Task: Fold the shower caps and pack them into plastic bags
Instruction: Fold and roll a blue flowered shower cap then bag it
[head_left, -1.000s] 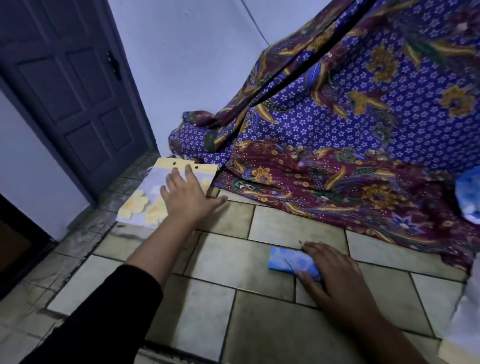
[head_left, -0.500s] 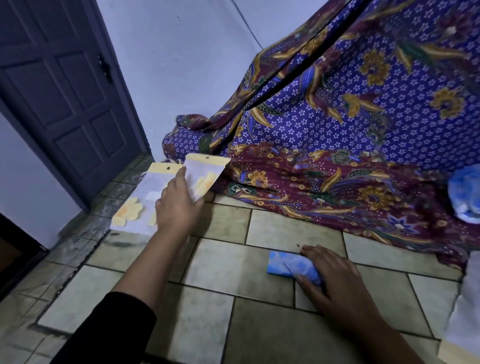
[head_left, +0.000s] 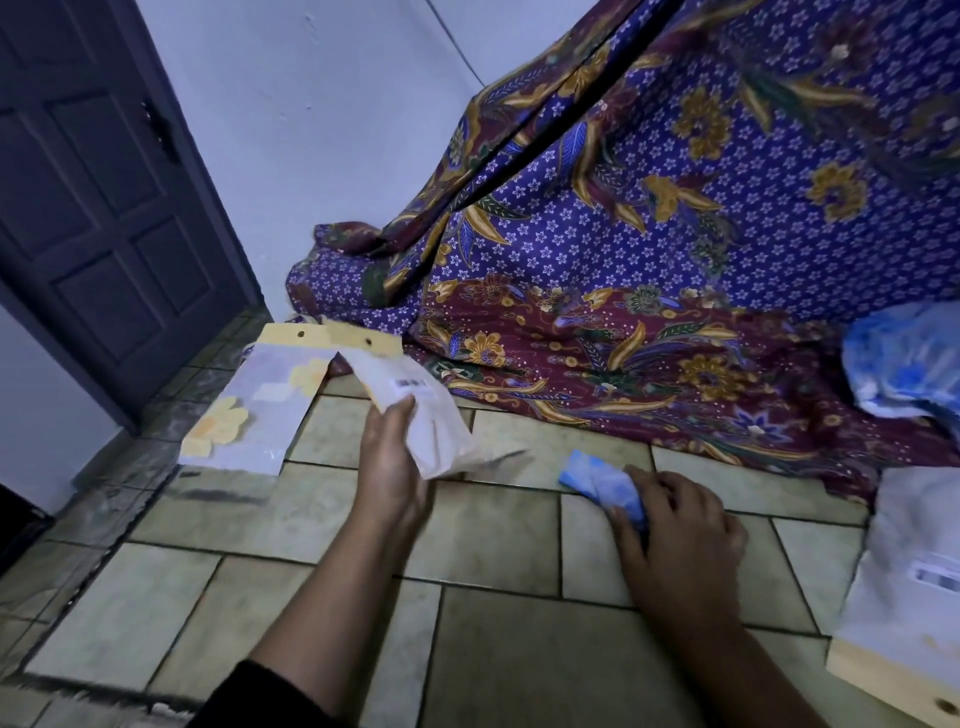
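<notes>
My left hand (head_left: 389, 462) grips a clear plastic bag (head_left: 415, 410) with a yellow header strip, lifted off the floor and tilted toward the right. A small stack of the same bags (head_left: 249, 410), printed with yellow flowers, lies flat on the tiles to its left. My right hand (head_left: 675, 535) rests on a folded blue shower cap (head_left: 592, 480) on the floor, its fingers curled over the cap's near end. A crumpled blue shower cap (head_left: 909, 358) lies on the cloth at the right edge.
A purple and maroon batik cloth (head_left: 649, 260) drapes down from the upper right onto the tiled floor (head_left: 493, 649). A dark door (head_left: 98, 208) stands at the left. More packed bags (head_left: 904, 597) lie at the right edge.
My left hand has picked one bag off the stack and carried it right toward the folded cap. My right hand has stayed on the cap.
</notes>
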